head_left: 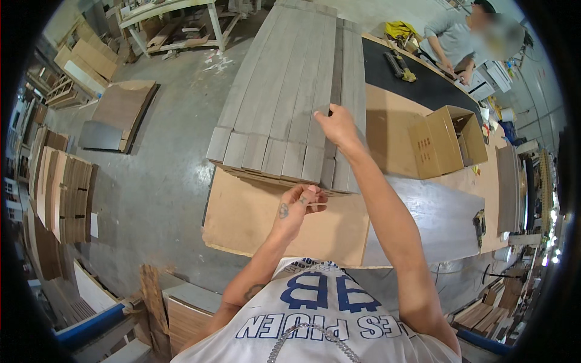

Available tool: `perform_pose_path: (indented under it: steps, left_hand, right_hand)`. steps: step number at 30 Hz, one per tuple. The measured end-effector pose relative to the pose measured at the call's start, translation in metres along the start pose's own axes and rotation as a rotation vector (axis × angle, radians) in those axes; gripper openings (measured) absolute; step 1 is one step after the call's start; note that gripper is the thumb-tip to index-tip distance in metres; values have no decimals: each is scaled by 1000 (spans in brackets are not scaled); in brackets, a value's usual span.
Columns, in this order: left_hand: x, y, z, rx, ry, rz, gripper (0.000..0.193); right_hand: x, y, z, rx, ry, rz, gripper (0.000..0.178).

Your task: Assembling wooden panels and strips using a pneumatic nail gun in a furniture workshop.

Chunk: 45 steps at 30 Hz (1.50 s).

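A stack of long grey wooden boards (pixel 284 85) lies side by side on a brown work table (pixel 254 224), running away from me. My right hand (pixel 336 124) reaches out over the stack and pinches the upper edge of one darker board set on edge. My left hand (pixel 298 204) hovers near the boards' near ends, its fingers curled with the thumb pressed against them; whether it holds anything small I cannot make out.
An open cardboard box (pixel 451 140) stands to the right on the table. A grey sheet (pixel 436 218) lies at the near right. Another person (pixel 460 36) works at the far right by a black mat (pixel 417 81). Stacked panels (pixel 63 193) stand at the left.
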<state>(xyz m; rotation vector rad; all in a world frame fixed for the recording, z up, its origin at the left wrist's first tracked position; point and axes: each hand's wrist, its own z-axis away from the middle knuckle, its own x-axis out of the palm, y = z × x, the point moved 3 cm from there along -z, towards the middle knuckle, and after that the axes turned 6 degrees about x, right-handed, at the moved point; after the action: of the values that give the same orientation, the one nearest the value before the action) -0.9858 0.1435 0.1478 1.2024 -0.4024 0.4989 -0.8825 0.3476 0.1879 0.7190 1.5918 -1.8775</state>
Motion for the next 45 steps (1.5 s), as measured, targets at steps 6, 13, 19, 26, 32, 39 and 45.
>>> perform_pose_path:
  steps: [6,13,19,26,32,39,45]
  left_hand:
    - [-1,-1,-2,18,-12,-58,32]
    - [-2,3,2,19,-8,-90,29]
    - [5,-7,4,96,-3,-213,20]
    - [28,-60,27,-50,-119,-330,19]
    - [132,-157,48,-216,-410,-424,23]
    - [319,-305,105,-290,-770,-723,25]
    - [414,-401,164,-287,-1023,-1006,33]
  right_hand:
    - [-2,-5,16,20,-1,98,47]
    - [8,5,31,21,-19,108,54]
    - [-5,33,51,-106,235,-36,53]
    - [-89,159,213,-220,292,-540,29]
    - [-105,397,405,371,567,-621,16]
    - [-129,585,627,893,926,-857,12]
    - [-178,655,703,1097,1064,-872,20]
